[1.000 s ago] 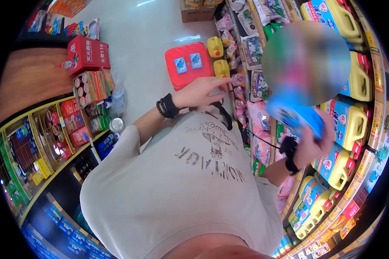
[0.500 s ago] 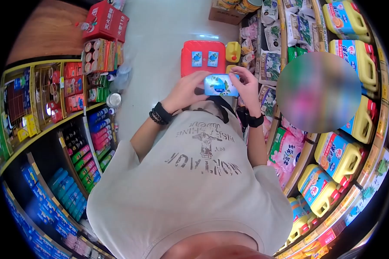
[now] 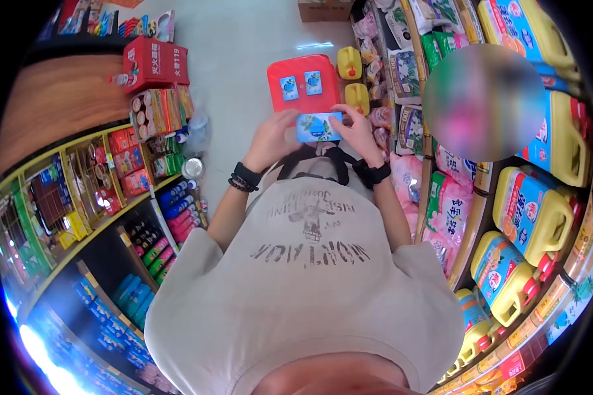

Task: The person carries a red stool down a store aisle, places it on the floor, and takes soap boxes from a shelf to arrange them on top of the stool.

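A small blue box (image 3: 319,128) with printed green leaves and pale flowers is held level in front of my waist. My left hand (image 3: 275,138) closes on its left end, the fingertips partly hidden behind it. My right hand (image 3: 358,135) grips the right end, thumb on the printed face. Just beyond them stands a red plastic stool (image 3: 303,102). On its top lie two matching blue boxes, a left one (image 3: 289,88) and a right one (image 3: 313,83), side by side and apart.
Two yellow jugs, one of them a near jug (image 3: 357,97), stand right of the stool. Shelves of large yellow detergent bottles (image 3: 530,207) rise on my right, with bagged goods beside them. Left are shelves of bottles (image 3: 178,210) and a red fire-extinguisher box (image 3: 155,62).
My view has shifted and turned slightly, so the shelves and stool sit differently in it. The box stays between both hands, its printed face now tilted somewhat differently.
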